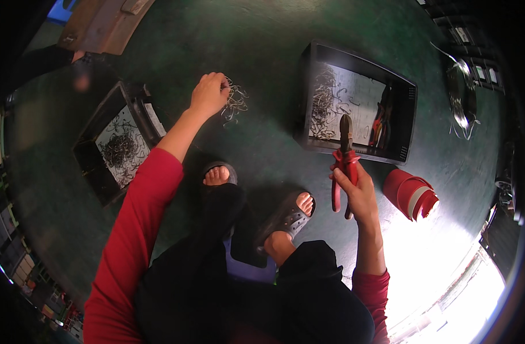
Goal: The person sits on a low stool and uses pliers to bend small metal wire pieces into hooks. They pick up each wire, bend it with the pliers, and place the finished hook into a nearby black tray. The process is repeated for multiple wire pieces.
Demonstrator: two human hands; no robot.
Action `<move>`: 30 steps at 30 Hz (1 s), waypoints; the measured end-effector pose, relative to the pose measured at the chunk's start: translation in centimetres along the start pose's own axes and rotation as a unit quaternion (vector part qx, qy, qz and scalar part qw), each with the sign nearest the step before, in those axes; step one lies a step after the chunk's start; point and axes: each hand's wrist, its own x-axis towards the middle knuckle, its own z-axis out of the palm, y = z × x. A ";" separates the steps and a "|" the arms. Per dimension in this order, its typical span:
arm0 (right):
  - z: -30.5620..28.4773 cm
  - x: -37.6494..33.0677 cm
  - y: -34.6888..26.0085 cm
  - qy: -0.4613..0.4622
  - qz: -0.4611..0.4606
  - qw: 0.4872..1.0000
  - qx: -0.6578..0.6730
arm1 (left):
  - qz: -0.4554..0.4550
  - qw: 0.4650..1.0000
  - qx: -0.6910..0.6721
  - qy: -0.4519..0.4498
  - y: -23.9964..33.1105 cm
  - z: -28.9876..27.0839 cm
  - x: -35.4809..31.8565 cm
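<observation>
My left hand [210, 96] is out over the floor with its fingers closed on a loose bunch of thin bent wire pieces [235, 102]. The ends stick out past the fingertips; the pinch itself is partly hidden. In my right hand [360, 192] is a pair of cutting pliers [346, 155] with red handles. Its dark jaws point away from me, in front of the near side of a black plastic crate [360, 150]. That crate holds a heap of curved wire pieces [324, 103] on a pale sheet, and more pliers [379, 123] lie along its right side.
A second dark crate [93, 172] at left holds another pile of wire pieces [122, 149]. Right of the pliers lies a red roll [411, 195]. A coil of shiny wire [460, 94] sits far right. A wooden box [102, 26] stands far left, near another person's arm [47, 60].
</observation>
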 end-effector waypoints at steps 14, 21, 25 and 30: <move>0.5 -2.7 -2.0 0.038 -0.099 0.992 -0.071 | -0.193 0.901 -0.383 -0.063 -1.0 -5.5 -2.5; -0.1 -8.6 -6.9 0.035 -0.179 0.979 -0.093 | -0.098 0.853 -0.508 -0.069 9.0 -15.5 -7.8; -2.5 -14.6 -11.6 -0.006 -0.191 0.979 -0.076 | -0.003 0.802 -0.586 -0.121 15.8 -23.6 -12.2; -4.4 -22.5 -17.0 -0.093 -0.224 0.969 -0.039 | 0.081 0.773 -0.610 -0.156 22.3 -31.6 -17.4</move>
